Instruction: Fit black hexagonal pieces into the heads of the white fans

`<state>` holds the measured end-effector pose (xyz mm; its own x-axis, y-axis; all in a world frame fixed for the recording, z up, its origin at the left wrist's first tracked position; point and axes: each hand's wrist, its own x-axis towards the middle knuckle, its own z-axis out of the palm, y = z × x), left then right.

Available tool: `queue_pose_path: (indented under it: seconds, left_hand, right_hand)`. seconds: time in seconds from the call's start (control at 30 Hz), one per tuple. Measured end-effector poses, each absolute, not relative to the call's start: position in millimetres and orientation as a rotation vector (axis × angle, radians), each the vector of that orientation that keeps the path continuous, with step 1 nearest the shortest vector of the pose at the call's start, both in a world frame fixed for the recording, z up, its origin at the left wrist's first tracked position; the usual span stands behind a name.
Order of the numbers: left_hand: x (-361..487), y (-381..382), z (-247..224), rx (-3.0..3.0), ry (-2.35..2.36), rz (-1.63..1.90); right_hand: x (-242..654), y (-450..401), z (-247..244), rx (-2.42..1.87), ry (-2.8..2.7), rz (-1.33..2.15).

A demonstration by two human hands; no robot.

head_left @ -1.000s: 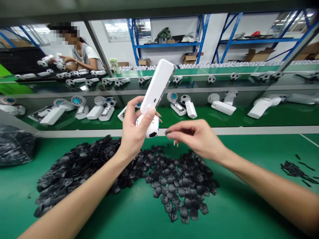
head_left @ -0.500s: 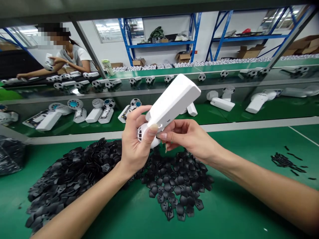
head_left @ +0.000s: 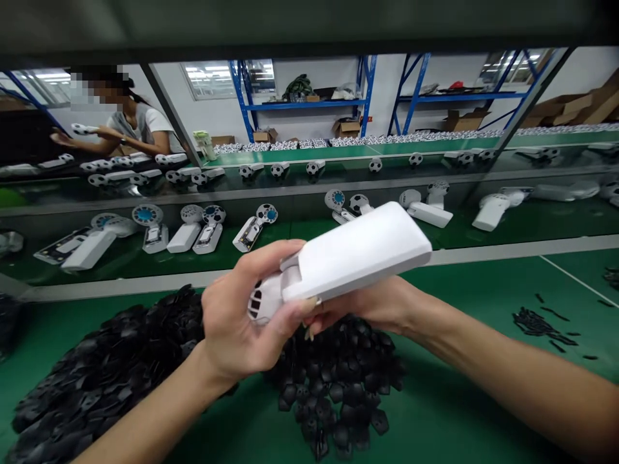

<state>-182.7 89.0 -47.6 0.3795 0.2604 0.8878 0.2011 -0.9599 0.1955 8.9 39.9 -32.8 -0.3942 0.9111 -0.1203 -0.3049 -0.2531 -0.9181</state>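
My left hand [head_left: 236, 316] grips the ball-shaped head [head_left: 265, 299] of a white plastic handheld device [head_left: 360, 251], which has black soccer-ball patches and slotted openings. The device's long flat body lies almost level and points right. My right hand [head_left: 370, 308] supports the body from below, its fingers curling under near my left hand. Below both hands lies a heap of black hexagonal pieces [head_left: 333, 386], which continues toward the lower left [head_left: 111, 380].
A shelf in front holds several white devices with ball heads [head_left: 184, 238]. More stand on a higher shelf [head_left: 278, 170]. At the far left, a co-worker [head_left: 138, 122] holds a white piece. Loose black strips [head_left: 536, 325] lie on the green mat at right.
The device has tilted from steeply raised to almost level and dropped lower. My right hand has moved under its body. The view has shifted, so the background sits lower.
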Motion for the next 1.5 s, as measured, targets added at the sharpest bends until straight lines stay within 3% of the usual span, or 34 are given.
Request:
queue_pose_path:
  seconds: [0.4, 0.67, 0.77, 0.83, 1.03, 1.23, 1.5]
  left_hand:
    - [-179.6, 93.0, -47.5, 2.434, 0.602, 1.674]
    - [-168.6, 94.8, -47.4, 2.228, 0.754, 1.531]
    - [-146.4, 116.5, -49.6, 1.923, 0.962, 1.247]
    - [-129.6, 142.6, -54.8, 1.737, 1.163, 0.953]
    - [-106.9, 218.3, -67.4, 1.900, 1.206, 0.773]
    - [-121.8, 240.2, -57.1, 2.186, 1.249, 0.726]
    - [-187.5, 277.7, -64.3, 2.132, 1.721, 0.957]
  right_hand:
    - [1.2, 40.3, -51.5, -0.873, -1.477, 1.099]
    - [9.1, 50.0, -44.6, -0.970, -1.656, 1.057]
    - [35.5, 75.5, -43.0, -1.298, -1.836, 0.949]
    - [62.7, 96.3, -47.1, -1.645, -1.832, 0.516]
    - [132.2, 138.5, -86.3, -2.180, -1.699, -0.010]
    - [142.4, 149.9, -119.7, -2.435, -1.681, -0.178]
    - [171.3, 136.7, -106.7, -2.513, -1.617, -0.159]
